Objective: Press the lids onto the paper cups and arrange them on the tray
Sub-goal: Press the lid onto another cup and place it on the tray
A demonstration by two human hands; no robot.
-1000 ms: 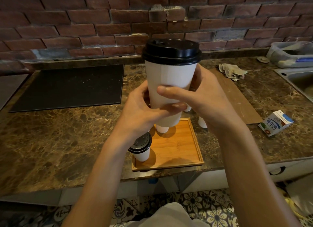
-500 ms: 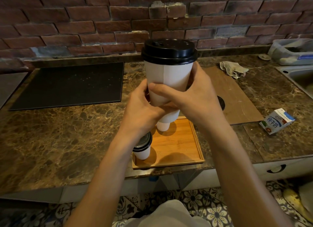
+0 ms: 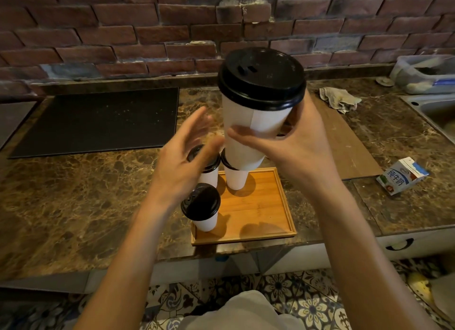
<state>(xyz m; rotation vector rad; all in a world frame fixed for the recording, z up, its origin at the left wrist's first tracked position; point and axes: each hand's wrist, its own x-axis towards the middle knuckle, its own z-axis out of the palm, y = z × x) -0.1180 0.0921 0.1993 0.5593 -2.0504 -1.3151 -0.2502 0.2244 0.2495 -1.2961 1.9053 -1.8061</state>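
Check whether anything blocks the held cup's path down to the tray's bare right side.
Nothing visible does. The held cup in the right hand hangs above the tray; three lidded cups stand along its left and back edges, and the open left hand is off to the left.

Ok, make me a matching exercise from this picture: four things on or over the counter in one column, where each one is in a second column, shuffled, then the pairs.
1. tall white paper cup with black lid
2. blue-and-white milk carton
3. crumpled beige cloth
4. black rectangular mat

A. far left of the brown marble counter
B. at the back, near the steel sink
C. held up in the right hand
D. near the front edge, right of the wooden tray

Pairs: 1-C, 2-D, 3-B, 4-A.
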